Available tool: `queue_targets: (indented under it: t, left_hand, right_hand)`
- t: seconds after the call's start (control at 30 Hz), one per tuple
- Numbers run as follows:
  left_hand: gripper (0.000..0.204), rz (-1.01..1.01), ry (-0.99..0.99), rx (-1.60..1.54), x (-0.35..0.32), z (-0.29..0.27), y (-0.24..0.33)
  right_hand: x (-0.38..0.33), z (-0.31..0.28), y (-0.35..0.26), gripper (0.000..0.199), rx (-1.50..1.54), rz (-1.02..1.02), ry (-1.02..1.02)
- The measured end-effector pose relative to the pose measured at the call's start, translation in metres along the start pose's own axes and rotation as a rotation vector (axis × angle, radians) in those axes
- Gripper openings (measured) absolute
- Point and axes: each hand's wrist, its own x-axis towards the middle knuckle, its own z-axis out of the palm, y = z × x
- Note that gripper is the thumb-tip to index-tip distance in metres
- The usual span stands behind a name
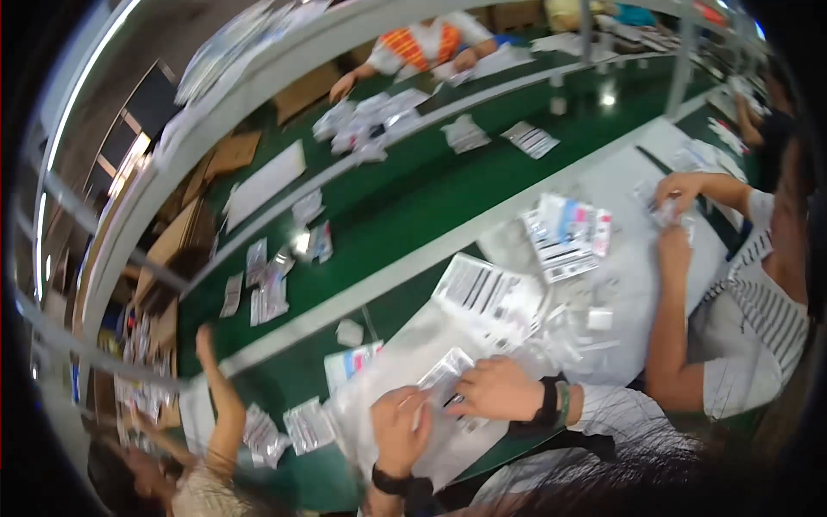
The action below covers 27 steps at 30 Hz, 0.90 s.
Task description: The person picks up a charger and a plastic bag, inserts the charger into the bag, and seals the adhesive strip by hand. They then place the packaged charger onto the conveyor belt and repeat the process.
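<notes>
A clear plastic bag [447, 368] with a pale border lies just beyond my fingers, over the white work surface [392, 379]. My left hand [401, 428] is curled, thumb and fingertips pinched at the bag's near left side. From the right my right hand [504, 389] reaches in, fingers bent down and closed on the bag's near right part. What is inside the bag is too blurred to make out. Beyond my right hand lie printed white sheets [487, 293] with dark stripes. Small clear plastic packets [568, 332] are heaped to their right.
A stack of printed packets [564, 237] lies farther right. Beyond runs a green conveyor belt [388, 207] carrying scattered bags [271, 289]. Co-workers sit on both sides and across; one at right handles a clear bag [663, 207]. Left of me lie bagged packets [308, 426]. A metal rail [319, 297] edges the belt.
</notes>
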Motion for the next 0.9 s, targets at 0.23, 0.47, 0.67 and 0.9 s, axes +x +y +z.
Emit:
queue_targets:
  t: [0.23, 0.47, 0.67, 0.9]
  left_hand:
    - [0.044, -0.104, -0.183, -0.163, 0.001, 0.048, 0.016]
    - [0.046, -0.136, -0.537, 0.078, 0.002, 0.039, 0.028]
    - [0.034, -0.059, -0.506, 0.021, 0.004, 0.032, 0.009]
    - [0.021, 0.029, -0.538, 0.371, 0.011, -0.003, -0.04]
  right_hand:
    - [0.015, 0.002, 0.024, 0.02, 0.51, 0.202, 0.027]
    - [0.019, -0.021, 0.028, 0.018, 0.562, 0.252, 0.061]
    - [0.019, -0.021, 0.035, 0.023, 0.371, 0.084, 0.105]
    - [0.049, -0.018, 0.018, 0.029, 0.417, -0.131, 0.13]
